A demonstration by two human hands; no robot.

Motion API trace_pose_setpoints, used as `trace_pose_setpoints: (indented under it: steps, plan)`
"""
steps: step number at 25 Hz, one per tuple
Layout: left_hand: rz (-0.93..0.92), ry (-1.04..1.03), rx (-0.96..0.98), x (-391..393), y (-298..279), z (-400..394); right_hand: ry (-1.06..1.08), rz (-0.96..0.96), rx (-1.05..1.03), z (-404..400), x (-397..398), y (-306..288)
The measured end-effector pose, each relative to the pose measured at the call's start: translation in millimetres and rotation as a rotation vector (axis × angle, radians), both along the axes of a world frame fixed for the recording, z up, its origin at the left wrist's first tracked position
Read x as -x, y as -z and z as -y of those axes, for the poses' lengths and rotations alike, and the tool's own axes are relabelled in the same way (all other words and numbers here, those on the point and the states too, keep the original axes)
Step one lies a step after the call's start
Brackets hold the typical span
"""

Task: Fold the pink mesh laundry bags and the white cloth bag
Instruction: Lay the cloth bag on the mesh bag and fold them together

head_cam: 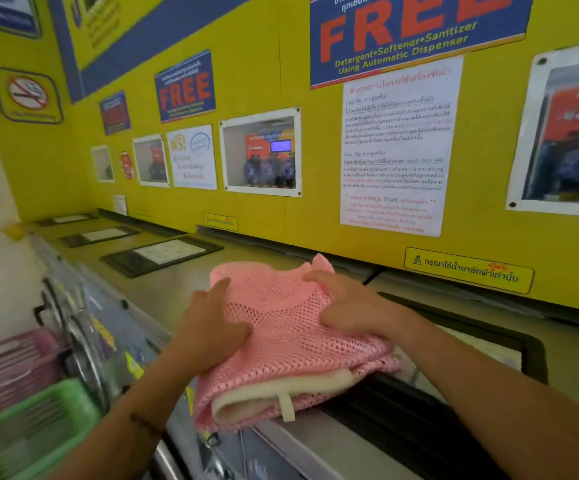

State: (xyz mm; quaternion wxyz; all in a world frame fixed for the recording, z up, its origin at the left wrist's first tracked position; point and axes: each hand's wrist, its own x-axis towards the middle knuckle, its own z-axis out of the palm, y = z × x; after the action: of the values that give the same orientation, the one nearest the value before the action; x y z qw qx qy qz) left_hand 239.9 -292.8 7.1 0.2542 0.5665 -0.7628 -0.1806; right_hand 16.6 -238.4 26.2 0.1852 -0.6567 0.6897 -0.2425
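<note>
A folded stack of pink mesh laundry bags (283,336) lies on top of a washing machine (315,441), its near end hanging over the front edge. A folded white cloth bag (283,396) with a small loop tab peeks out of the stack's near end, wrapped by the mesh. My left hand (212,327) grips the stack's left side, with the index finger stretched on top. My right hand (348,306) presses flat on the right side, fingers on the mesh.
A row of washing machines with dark lid panels (161,254) runs along a yellow wall (253,209) covered in signs. Green (28,431) and pink (7,362) plastic baskets stand at the lower left. A black recessed panel (471,344) lies under my right forearm.
</note>
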Motion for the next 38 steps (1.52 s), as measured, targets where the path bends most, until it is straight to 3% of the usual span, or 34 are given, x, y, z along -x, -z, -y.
trace_pose_setpoints:
  steps: [2, 5, 7, 11, 16, 23, 25, 29, 35, 38]
  plan:
    - [-0.247, -0.078, 0.025, -7, 5, -13, -0.031, 0.019, -0.049, -3, -6, 2]
    - [-0.462, -0.136, -0.128, -18, 14, -34, -0.026, -0.069, -0.114, -1, -17, 7]
    - [-0.602, -0.142, -0.202, -28, 16, -44, -0.044, -0.045, -0.052, -1, -27, 11]
    - [-0.775, -0.072, -0.170, -57, 22, -74, -0.152, -0.005, 0.081, -14, -57, 19]
    - [-0.746, 0.043, -0.193, -119, 35, -106, -0.300, -0.019, 0.178, -43, -108, 14]
    - [-0.652, -0.105, -0.121, -255, 65, -131, -0.380, 0.010, 0.158, -62, -234, 49]
    - [-0.638, -0.120, -0.122, -298, 106, -139, -0.366, 0.030, 0.149, -68, -279, 94]
    - [-0.531, -0.151, -0.113, -396, 227, -165, -0.308, 0.113, 0.128, -89, -382, 240]
    - [-0.223, -0.239, -0.219, -498, 361, -208, -0.257, 0.153, -0.168, -126, -507, 395]
    - [-0.181, -0.270, -0.298, -526, 415, -201, -0.261, 0.096, -0.282, -120, -537, 453]
